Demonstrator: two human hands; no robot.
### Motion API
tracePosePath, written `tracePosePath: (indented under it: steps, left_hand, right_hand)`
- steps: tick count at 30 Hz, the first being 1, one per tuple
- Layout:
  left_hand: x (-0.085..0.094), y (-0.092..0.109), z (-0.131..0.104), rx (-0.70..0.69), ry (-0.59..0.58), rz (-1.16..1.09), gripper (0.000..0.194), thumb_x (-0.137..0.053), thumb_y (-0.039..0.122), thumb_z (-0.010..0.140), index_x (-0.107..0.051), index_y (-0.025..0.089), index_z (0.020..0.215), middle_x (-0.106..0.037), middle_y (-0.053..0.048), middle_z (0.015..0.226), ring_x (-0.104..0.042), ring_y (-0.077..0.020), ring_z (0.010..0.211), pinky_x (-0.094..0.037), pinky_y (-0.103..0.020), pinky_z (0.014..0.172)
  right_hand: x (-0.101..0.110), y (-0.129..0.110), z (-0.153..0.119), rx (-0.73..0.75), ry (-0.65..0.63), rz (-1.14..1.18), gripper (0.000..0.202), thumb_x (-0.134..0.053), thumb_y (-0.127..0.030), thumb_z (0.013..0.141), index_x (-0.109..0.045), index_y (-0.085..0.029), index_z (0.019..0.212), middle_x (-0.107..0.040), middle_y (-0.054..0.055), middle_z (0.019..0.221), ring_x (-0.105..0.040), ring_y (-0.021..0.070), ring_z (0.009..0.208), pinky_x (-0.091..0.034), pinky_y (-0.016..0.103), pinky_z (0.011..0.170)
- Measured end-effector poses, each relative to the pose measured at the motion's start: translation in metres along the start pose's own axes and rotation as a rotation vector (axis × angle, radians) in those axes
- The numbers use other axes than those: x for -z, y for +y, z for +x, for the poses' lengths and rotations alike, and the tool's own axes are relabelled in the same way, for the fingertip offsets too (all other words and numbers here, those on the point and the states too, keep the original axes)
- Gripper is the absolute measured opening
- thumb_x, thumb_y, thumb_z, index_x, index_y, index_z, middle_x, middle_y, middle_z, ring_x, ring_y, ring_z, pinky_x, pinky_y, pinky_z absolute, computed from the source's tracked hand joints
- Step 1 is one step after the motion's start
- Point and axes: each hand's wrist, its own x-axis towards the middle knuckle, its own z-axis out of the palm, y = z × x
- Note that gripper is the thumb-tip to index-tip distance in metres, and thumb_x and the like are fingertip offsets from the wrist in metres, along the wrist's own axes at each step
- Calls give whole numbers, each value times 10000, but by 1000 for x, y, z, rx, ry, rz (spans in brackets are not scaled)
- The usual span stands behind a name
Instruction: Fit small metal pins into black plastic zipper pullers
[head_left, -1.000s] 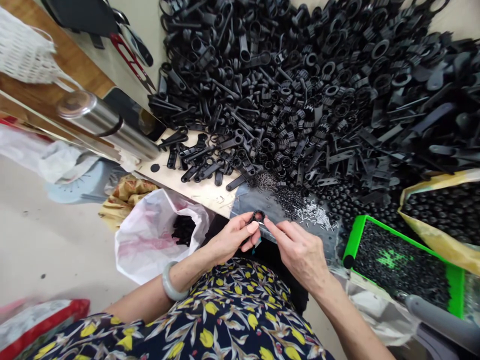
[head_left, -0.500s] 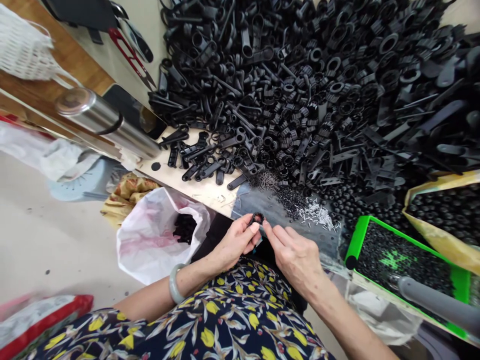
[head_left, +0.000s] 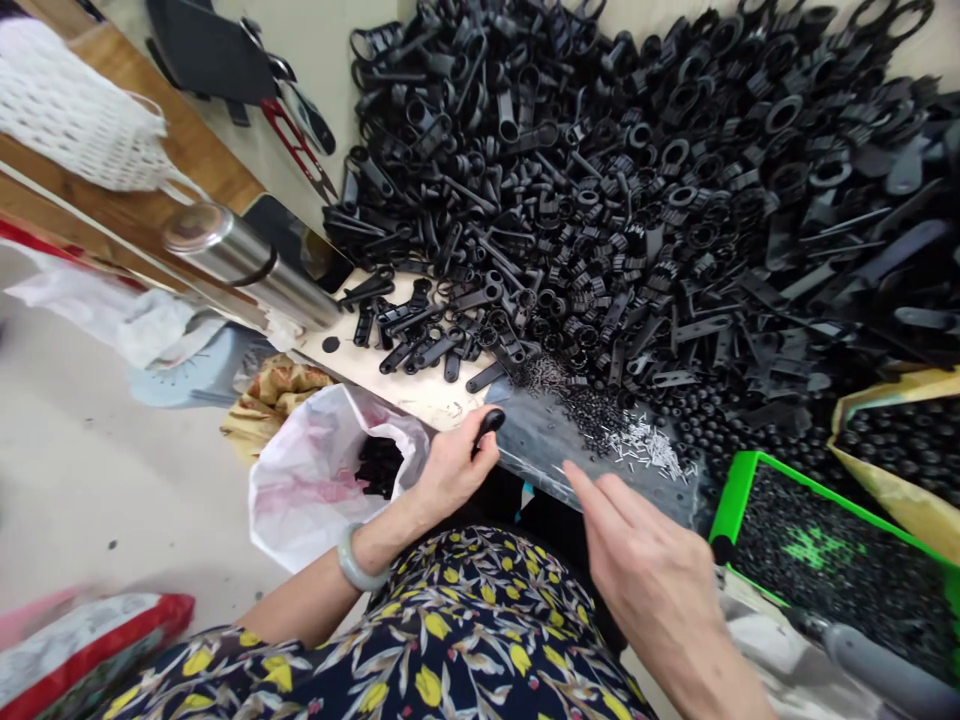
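My left hand [head_left: 457, 465] is closed around a black plastic part [head_left: 491, 421], whose rounded end sticks up past the thumb. The rest of that part is hidden in the fingers. To the right, my right hand [head_left: 637, 540] is pinched over the front edge of the grey work mat [head_left: 536, 440], apart from the left. A thin, pale metal pin [head_left: 559, 468] seems to show at its fingertips. Beyond the right hand lie a heap of silvery pins [head_left: 649, 445] and a scatter of small black beads [head_left: 589, 410].
A large pile of black plastic rings and levers [head_left: 570, 200] covers the back. A steel flask [head_left: 247, 265] stands at left, above a white bag [head_left: 300, 480] holding black parts. At right are a green tray [head_left: 731, 500] and a yellow bag [head_left: 892, 400] of black balls.
My hands have parted. The left has tilted the black part upward and moved slightly left; the right has moved right, toward the pins. The view has shifted a little.
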Motion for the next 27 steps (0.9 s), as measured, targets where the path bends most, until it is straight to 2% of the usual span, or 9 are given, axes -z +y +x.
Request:
tracePosePath:
  steps: [3,7,9,12,16,18,20,24,27]
  left_hand:
    - [28,-4,9,-2,196,92,355,-576,277,919,-648,248,1265,-734,-29,999,-638,-178,730,-482,-291,761]
    - [70,-8,45,-51,485,166,381,-551,341,948,-651,231,1299,-727,-106,1119,-655,-273,917,-471,-401,878]
    - [88,-11,68,-97,519,183,424,-540,423,972,-641,257,1349,-711,-131,1151,-634,-320,1022,-431,-448,944]
    - [105,-15,95,-159,538,300,446,-548,499,967,-684,244,1308,-653,-156,1236,-560,-367,1162,-362,-507,1005]
    - [108,-24,114,-82,555,534,379,-545,429,962,-739,205,1200,-582,-169,1321,-462,-399,1245,-303,-564,1003]
    - [105,-29,118,-60,537,586,374,-530,353,956,-728,191,1228,-572,-171,1348,-442,-404,1267,-303,-568,1002]
    - [102,-35,119,-67,537,594,420,-516,299,951,-672,201,1329,-561,-168,1389,-440,-389,1274,-310,-560,1020]
    - [99,-33,109,-150,618,540,523,-563,299,939,-559,182,1449,-517,-163,1463,-427,-351,1310,-302,-530,1096]
    - [85,-18,84,-201,763,355,419,-595,334,931,-651,165,1311,-559,-165,1392,-460,-332,1317,-324,-500,1125]
  right_hand:
    - [1,17,-2,-61,34,105,376,-417,-159,1052,-611,-219,1369,-685,27,861,-654,138,677,-454,271,589]
    - [-24,30,27,-144,12,256,336,-413,-267,1084,-668,-229,1300,-708,30,926,-649,129,673,-475,262,648]
    - [-40,29,55,-168,50,305,324,-455,-357,1079,-677,-222,1272,-727,39,967,-678,142,730,-481,262,679]
    - [-57,24,104,-232,145,194,401,-526,-485,1039,-650,-213,1306,-753,58,968,-710,184,786,-462,275,671]
    - [-65,14,153,-230,10,-12,445,-569,-537,1007,-623,-212,1306,-768,95,1076,-729,236,850,-427,294,656]
    - [-66,11,166,-210,-63,-91,383,-570,-511,1010,-660,-198,1213,-767,104,1078,-727,241,840,-402,294,646]
    - [-65,10,170,-207,-76,-131,334,-538,-478,1029,-692,-194,1115,-769,98,1042,-721,225,807,-365,285,626]
    - [-53,20,158,-298,49,-95,319,-525,-446,1023,-724,-204,1081,-769,74,959,-700,192,761,-324,281,606]
    - [-43,30,125,-403,187,58,312,-580,-470,981,-742,-219,1071,-715,11,769,-649,154,675,-360,265,620]
